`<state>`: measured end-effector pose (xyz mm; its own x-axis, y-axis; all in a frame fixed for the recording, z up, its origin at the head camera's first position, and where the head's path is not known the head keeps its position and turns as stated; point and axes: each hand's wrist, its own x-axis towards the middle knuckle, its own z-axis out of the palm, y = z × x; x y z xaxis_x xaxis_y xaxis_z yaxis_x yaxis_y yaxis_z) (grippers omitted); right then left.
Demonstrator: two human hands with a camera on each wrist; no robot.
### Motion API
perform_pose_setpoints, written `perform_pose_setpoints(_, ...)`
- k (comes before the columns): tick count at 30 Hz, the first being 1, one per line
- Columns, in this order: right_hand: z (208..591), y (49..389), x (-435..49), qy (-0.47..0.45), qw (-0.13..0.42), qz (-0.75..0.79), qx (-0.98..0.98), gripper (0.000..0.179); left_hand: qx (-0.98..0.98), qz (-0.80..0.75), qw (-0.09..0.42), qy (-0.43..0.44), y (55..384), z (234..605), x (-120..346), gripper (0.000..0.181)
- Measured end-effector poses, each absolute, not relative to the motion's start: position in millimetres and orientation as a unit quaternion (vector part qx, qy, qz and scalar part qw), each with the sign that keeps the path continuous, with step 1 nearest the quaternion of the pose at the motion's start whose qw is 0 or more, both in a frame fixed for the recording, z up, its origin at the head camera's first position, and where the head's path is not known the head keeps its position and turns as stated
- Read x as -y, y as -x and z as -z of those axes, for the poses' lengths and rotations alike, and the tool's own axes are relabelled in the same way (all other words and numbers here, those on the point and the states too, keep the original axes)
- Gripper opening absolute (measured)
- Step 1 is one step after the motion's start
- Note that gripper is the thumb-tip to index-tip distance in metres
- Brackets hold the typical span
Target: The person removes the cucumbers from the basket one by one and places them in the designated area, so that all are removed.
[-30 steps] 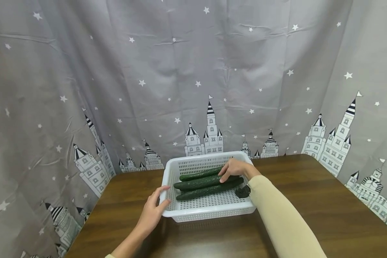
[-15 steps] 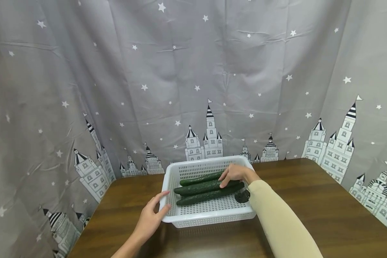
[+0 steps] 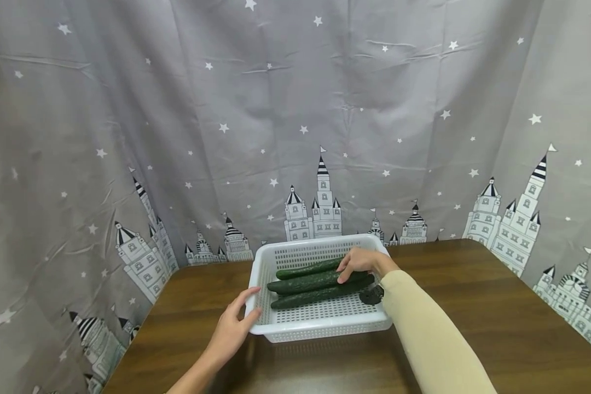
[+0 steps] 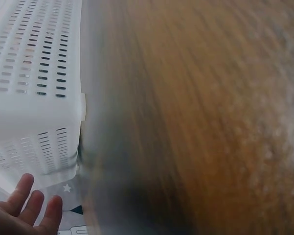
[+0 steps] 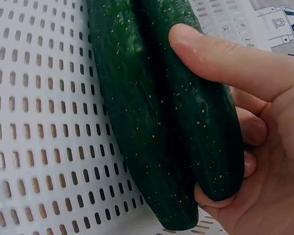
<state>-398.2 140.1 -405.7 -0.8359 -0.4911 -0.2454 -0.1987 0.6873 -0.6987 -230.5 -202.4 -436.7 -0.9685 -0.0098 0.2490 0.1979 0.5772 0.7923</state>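
My right hand (image 3: 361,262) reaches into a white perforated plastic basket (image 3: 325,331) and grips the middle cucumber (image 3: 300,283) near its right end. In the right wrist view the thumb lies on top of this cucumber (image 5: 200,117), and the fingers wrap its far side and underside. The front cucumber (image 3: 312,297) lies alongside it, and the back cucumber (image 3: 305,270) is partly hidden by the hand. At the basket's left rim, my left hand (image 3: 231,325) rests with thumb and index finger spread over the edge. In the left wrist view, its other fingers (image 4: 51,213) extend loosely beside the basket.
The basket stands on a brown wooden table (image 3: 473,306). A grey curtain (image 3: 285,109) printed with stars and castles hangs behind and at both sides. A small black object (image 3: 371,295) shows at the right sleeve's cuff.
The view tips slightly down, then back up. Both hands keep their places on the basket and the middle cucumber; the cucumbers show no clear movement.
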Motion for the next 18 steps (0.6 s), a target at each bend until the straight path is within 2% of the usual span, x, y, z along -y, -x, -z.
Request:
perform_pose_setpoints(8,407,404,-140,0.201,0.216,0.363,-0.884,0.038,0.874,0.464,0.127,0.075,239,439,208,0.045)
perform_pose_setpoints(18,409,409,-137,0.192,0.222,0.375,-0.879,0.036,0.821,0.557,0.089,0.086,243,444,216,0.046)
